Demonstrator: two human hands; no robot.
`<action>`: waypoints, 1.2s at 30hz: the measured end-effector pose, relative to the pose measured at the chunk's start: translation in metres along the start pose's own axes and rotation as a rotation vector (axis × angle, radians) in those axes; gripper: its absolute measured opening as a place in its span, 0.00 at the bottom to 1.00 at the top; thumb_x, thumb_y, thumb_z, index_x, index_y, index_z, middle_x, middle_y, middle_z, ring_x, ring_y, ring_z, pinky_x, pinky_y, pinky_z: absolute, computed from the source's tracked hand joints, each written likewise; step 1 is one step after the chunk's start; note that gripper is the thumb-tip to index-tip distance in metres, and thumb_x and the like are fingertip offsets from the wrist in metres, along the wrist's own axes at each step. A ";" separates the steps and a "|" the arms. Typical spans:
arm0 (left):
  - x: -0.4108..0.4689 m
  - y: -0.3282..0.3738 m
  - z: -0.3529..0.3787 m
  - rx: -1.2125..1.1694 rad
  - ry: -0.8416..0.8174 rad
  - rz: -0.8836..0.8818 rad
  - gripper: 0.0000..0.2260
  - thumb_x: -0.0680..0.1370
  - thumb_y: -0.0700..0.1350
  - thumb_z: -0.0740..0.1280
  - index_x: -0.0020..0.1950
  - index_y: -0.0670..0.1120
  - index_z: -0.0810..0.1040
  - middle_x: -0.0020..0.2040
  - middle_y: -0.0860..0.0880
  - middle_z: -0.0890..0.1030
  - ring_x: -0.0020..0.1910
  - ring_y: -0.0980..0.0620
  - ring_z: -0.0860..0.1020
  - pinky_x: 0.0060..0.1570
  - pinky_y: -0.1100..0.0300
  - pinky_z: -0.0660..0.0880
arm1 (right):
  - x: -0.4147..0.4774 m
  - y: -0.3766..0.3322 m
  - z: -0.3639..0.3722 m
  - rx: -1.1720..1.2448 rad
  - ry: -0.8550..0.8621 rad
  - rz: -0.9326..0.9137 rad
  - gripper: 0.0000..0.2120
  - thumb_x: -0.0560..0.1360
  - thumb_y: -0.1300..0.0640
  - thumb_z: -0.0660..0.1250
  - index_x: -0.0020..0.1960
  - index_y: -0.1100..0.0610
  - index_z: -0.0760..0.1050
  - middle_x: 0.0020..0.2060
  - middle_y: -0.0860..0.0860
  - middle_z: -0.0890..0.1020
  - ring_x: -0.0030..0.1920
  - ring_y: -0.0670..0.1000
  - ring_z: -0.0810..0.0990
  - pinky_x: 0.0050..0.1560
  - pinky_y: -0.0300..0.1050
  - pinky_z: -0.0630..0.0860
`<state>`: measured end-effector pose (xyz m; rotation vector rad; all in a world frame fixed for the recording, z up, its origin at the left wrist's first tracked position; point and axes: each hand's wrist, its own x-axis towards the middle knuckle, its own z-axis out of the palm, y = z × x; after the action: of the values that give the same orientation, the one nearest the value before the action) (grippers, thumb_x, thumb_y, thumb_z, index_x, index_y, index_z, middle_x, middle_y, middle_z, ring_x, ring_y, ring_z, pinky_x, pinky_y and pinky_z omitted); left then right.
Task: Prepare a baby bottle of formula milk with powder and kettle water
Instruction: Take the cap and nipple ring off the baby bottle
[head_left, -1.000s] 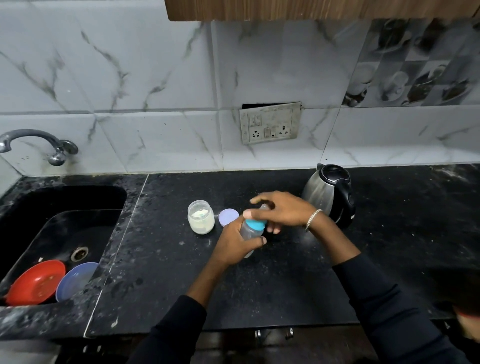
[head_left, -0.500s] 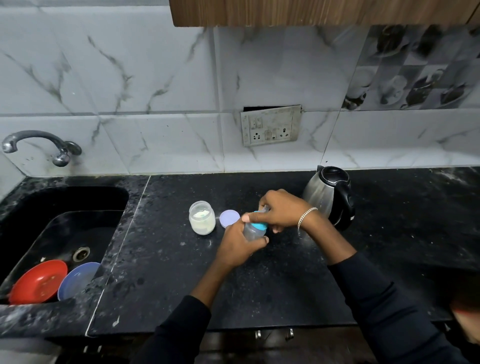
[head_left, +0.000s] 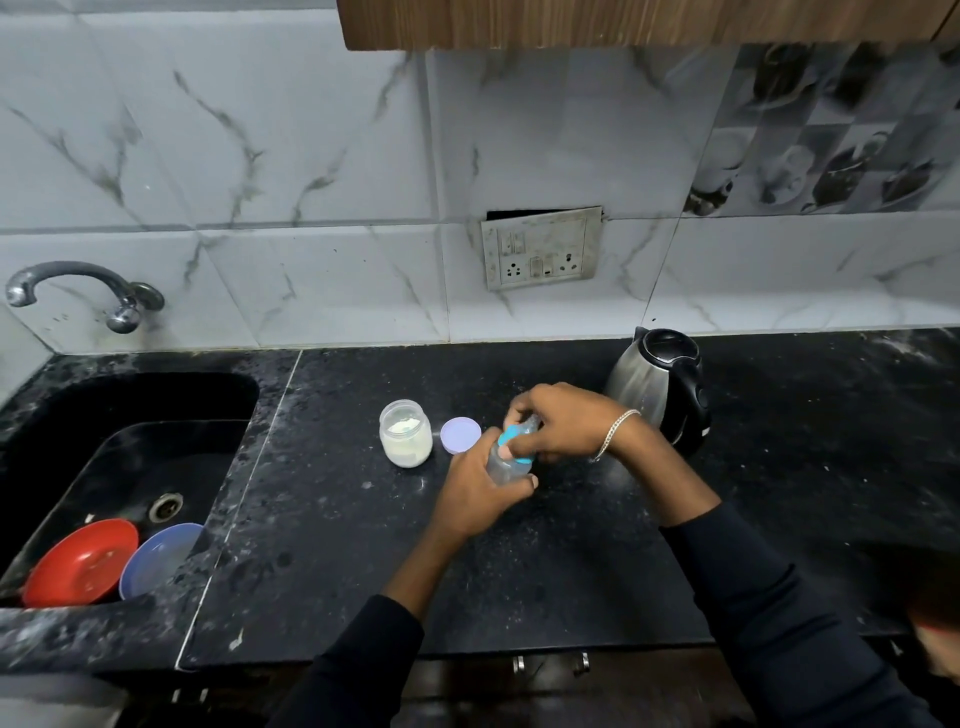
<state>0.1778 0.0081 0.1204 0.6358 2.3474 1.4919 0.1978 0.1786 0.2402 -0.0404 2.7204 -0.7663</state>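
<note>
2 hands grip clear, blue-collared bottle (head_left: 506, 464).

The baby bottle (head_left: 506, 464) is mostly covered: the left hand (head_left: 475, 493) wraps its lower body, and the right hand (head_left: 563, 423) hides the teat end above the blue collar, so the grip there cannot be read. Whether the bottle holds anything is unclear. The kettle (head_left: 660, 387), at 2 o'clock from the bottle, has its base partly behind the right wrist. At 8 o'clock, the sink (head_left: 150, 452) rim hides the lower parts of the red bowl (head_left: 78, 564) and blue bowl (head_left: 158, 558).
</note>
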 end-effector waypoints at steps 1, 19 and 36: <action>0.000 -0.002 0.000 0.000 -0.005 -0.003 0.16 0.73 0.45 0.80 0.56 0.52 0.78 0.47 0.55 0.84 0.45 0.64 0.81 0.44 0.68 0.75 | -0.001 0.000 -0.003 -0.008 -0.047 -0.034 0.17 0.72 0.50 0.77 0.58 0.51 0.81 0.44 0.50 0.86 0.38 0.52 0.85 0.42 0.48 0.83; -0.003 -0.030 -0.006 0.001 0.043 -0.035 0.18 0.70 0.55 0.78 0.55 0.53 0.77 0.49 0.54 0.83 0.48 0.54 0.82 0.47 0.58 0.79 | 0.007 0.047 -0.005 0.193 0.246 0.072 0.21 0.67 0.50 0.83 0.57 0.50 0.81 0.48 0.44 0.83 0.46 0.45 0.81 0.44 0.37 0.75; -0.007 -0.040 -0.012 -0.091 0.117 -0.049 0.19 0.68 0.56 0.78 0.54 0.51 0.79 0.47 0.55 0.85 0.47 0.57 0.82 0.48 0.60 0.80 | 0.059 0.170 0.132 0.166 0.324 0.501 0.25 0.68 0.58 0.80 0.63 0.58 0.79 0.61 0.56 0.78 0.61 0.59 0.79 0.62 0.48 0.75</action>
<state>0.1700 -0.0195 0.0898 0.4773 2.3456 1.6450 0.1920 0.2507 0.0292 0.8343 2.7527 -0.8934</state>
